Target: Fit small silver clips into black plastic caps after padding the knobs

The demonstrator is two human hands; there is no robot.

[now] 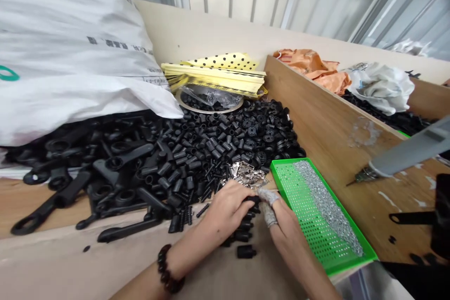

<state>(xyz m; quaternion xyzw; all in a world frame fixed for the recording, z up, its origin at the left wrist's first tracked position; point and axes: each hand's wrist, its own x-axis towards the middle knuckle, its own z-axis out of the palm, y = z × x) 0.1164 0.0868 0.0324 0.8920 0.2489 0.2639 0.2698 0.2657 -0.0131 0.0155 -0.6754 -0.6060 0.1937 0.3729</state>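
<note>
My left hand [227, 211], with a dark bead bracelet [167, 267] at its wrist, is closed on a small black plastic part [252, 199]. My right hand [283, 222] pinches the same part from the other side; its thumb and a finger wear pale grey wraps. How the fingers meet on the part is mostly hidden. Just below lie a black cylindrical piece [245, 251] and several similar ones in a row. Shiny metal clips [248, 174] are heaped just beyond my fingers. Beside my right hand stands a green perforated tray [298, 211] holding small silvery screws [326, 201].
Black cylinders and discs [218, 140] form a big pile, with black crank-like handles [123, 173] at left. A white sack [70, 47] leans there. Behind are a metal bowl [211, 110] and yellow dotted sheets [218, 77]. A wooden divider [337, 117] and a grey powered screwdriver [408, 150] bound the right.
</note>
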